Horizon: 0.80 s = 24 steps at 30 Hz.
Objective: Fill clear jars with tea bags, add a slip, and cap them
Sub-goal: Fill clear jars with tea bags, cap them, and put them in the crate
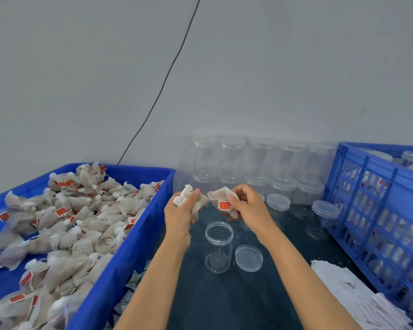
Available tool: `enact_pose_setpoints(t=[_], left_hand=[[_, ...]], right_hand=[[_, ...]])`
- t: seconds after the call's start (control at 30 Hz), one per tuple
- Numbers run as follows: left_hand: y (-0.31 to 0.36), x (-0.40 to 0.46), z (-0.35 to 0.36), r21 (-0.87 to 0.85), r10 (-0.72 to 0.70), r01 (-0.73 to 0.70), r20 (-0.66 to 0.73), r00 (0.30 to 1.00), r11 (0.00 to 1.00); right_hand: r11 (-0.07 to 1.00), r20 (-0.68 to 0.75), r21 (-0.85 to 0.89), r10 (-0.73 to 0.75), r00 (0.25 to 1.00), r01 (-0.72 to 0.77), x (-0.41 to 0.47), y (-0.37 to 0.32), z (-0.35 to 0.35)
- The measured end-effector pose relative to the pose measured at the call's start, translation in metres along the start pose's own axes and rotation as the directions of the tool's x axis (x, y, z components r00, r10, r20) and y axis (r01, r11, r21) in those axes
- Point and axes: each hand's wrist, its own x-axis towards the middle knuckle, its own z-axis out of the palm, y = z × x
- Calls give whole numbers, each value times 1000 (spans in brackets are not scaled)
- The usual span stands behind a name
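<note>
While a bunch of tea bags (191,201) is gripped in the curled left hand (180,211), a single tea bag (221,202) (red tag showing) is pinched by the right hand (247,206). Both are held above the open clear jar (218,247), upright on the dark table (236,301), its lid (249,257) laid just beside.

Grey wall (272,67) fills the upper view ahead of me. Thin black cable (167,75) runs down it on a slant, ending behind the far rim of the blue tub (119,265) on my left. Blue slatted crate (372,186) stands on my right. Dark tabletop (224,301) lies between them, dotted with pale specks.
</note>
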Motion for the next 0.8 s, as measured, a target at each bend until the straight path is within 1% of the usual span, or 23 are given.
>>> enact_pose_setpoints(t=[0.07,0.13,0.3,0.43,0.5,0.6,0.67,0.7,0.73,0.8], left_hand=[[-7,2,0,-12,6,-6,-31,999,1000],[-15,2,0,-36,2,-3,-43,999,999],[-34,0,5,-96,-14,12,-26,1000,995],[-46,-5,7,-132,-7,6,-4,1000,991],[-50,-5,6,-149,1,-1,2,1000,989],[-53,-5,2,-161,28,-23,26,999,987],[-55,-5,-1,-158,46,-40,36,998,987],[-55,-5,-2,-154,53,-46,41,998,987],[-55,-5,-2,-149,60,-52,46,997,987],[-55,-5,-2,-142,71,-62,55,996,988]], right_hand=[[985,9,-155,-70,998,70,1,7,2],[958,57,-255,-117,991,128,1,14,4],[910,123,-363,-167,978,201,-1,26,10],[833,112,-502,-203,973,232,-5,31,13],[754,127,-609,-216,968,248,-6,29,14],[545,193,-779,-263,945,311,-4,24,16],[421,271,-826,-286,919,374,-2,21,19],[377,319,-833,-270,908,405,-3,20,22],[356,364,-830,-238,901,429,-3,19,25],[361,424,-815,-159,892,452,-5,19,30]])
